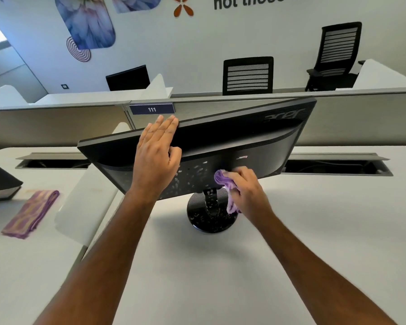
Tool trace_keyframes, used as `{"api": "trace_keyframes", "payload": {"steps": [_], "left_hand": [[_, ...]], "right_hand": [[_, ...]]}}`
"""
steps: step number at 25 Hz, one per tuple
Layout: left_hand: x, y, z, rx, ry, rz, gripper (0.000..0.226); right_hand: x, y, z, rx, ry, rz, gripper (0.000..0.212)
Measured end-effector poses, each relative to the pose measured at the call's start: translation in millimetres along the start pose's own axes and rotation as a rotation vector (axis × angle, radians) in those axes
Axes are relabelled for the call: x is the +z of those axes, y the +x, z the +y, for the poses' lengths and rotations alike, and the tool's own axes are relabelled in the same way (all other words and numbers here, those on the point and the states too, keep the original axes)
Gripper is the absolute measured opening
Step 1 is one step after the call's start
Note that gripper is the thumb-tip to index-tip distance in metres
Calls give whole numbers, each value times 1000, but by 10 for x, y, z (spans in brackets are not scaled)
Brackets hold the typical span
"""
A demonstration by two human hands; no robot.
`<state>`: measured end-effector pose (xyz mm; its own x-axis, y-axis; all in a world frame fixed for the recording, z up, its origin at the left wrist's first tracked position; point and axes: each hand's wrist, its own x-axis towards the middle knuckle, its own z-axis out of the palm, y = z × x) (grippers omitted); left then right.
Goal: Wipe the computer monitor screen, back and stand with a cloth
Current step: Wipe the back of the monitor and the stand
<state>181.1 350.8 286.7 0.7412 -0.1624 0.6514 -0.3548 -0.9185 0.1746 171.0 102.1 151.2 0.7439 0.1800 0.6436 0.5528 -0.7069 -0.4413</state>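
Purple cloth [225,184], soft, bunched in right hand [246,193] against monitor [244,146] back; left hand [155,156] flat, steadying tippy top edge.

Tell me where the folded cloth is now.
The folded cloth lies on the desk at the left of the head view, beyond the white divider, far from both hands.

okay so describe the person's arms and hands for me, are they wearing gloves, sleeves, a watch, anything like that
Both arms are bare as far as the view shows, with no sleeves visible. The left hand and right hand wear no gloves, and no watch, ring or wristband shows.
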Motion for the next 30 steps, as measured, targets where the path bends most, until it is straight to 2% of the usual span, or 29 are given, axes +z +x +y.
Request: {"api": "trace_keyframes", "payload": {"steps": [2,4,10,12,15,18,20,22,25,26,28,30], "left_hand": [[9,0,-21,3,-4,7,61],[17,-8,-10,6,-1,14,60],[-35,44,-121,35,-1,-23,60],[-69,64,-171,83,3,-59,61],[-115,37,-290,123,2,-78,62],[-135,-29,-443,110,21,-14,61],[-136,-57,-478,109,19,20,60],[-140,-48,-487,109,-5,30,60],[-149,-12,-513,131,-14,6,61],[-165,-9,-550,145,-9,-4,62],[-216,-34,-660,149,11,2,62],[-277,-84,-793,115,43,45,60]], "right_hand": [[-250,250,-205,-16,21,206,44],[-301,397,-339,-58,30,260,41],[383,11,-199,-56,-91,-155,47],[449,-121,-144,8,-71,-193,45],[283,-56,-204,109,-69,-82,37],[-120,237,-357,189,12,274,37],[-244,342,-394,199,24,420,38],[-102,309,-447,177,-24,350,39],[324,109,-536,172,-94,22,43],[386,77,-553,169,-88,-33,43],[361,84,-609,170,-28,11,42],[207,169,-682,253,76,258,43]]}}
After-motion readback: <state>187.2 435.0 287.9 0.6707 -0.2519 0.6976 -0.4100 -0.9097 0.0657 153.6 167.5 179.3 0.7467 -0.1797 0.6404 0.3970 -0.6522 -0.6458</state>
